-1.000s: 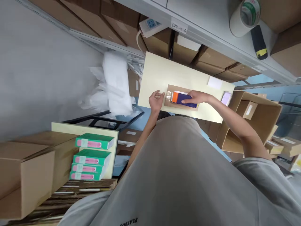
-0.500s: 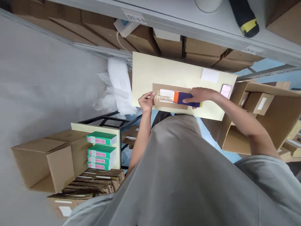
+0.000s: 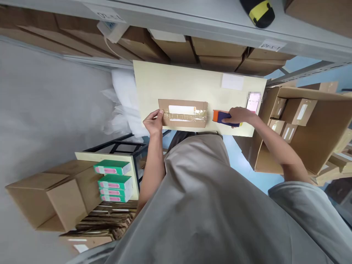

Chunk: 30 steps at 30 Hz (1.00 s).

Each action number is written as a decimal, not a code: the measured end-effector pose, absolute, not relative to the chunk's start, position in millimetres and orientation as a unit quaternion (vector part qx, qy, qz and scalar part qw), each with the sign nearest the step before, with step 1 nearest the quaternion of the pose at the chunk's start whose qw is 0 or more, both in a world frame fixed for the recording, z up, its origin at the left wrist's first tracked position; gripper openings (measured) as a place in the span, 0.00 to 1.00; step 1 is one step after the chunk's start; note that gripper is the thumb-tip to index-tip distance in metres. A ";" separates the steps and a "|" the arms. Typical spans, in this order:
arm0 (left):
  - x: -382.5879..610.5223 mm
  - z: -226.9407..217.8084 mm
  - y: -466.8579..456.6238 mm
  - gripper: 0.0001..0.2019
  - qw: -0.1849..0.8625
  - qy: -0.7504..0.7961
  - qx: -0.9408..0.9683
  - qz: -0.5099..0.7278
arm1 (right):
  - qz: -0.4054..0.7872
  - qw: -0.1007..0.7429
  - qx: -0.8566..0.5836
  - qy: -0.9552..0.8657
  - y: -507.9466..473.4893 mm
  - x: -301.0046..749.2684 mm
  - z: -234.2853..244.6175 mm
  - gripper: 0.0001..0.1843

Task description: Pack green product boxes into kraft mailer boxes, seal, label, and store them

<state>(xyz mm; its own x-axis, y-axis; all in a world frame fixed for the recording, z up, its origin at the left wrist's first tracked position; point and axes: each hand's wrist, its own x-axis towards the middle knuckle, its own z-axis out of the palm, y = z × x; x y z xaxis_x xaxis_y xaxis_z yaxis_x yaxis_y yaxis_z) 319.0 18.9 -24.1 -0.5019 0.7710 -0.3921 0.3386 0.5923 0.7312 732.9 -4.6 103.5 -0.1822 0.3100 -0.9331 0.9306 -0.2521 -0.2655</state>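
Observation:
A flat brown cardboard box with a white label lies on the pale tabletop. Clear packing tape runs lengthwise along its top and reaches the right end. At the box's left end, my left hand grips the edge, thumb and fingers closed at the tape. My right hand is wrapped round a dark blue and orange tape dispenser, just right of the box and apart from it.
A phone and a white paper lie on the table. A large open carton holding smaller boxes stands right. Green boxes and stacked flat cardboard are at left. A shelf spans the back.
My right hand has moved the tape dispenser off the box's right end, and the tape now covers the box's length. My left hand stays at the left end. The view has shifted.

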 end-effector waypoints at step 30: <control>320.0 -14.3 11.2 0.11 0.402 0.763 0.421 0.280 | -0.298 0.009 0.843 0.448 -104.6 642.0 -49.4 0.37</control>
<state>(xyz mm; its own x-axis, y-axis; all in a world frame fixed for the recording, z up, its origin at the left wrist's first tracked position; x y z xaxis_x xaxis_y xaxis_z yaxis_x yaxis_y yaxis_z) 320.0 11.2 -14.3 -0.3225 0.8675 -0.3786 0.4171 0.4893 0.7659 642.0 -104.6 -49.4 0.4206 0.7499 -0.5106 0.7607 -0.5982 -0.2520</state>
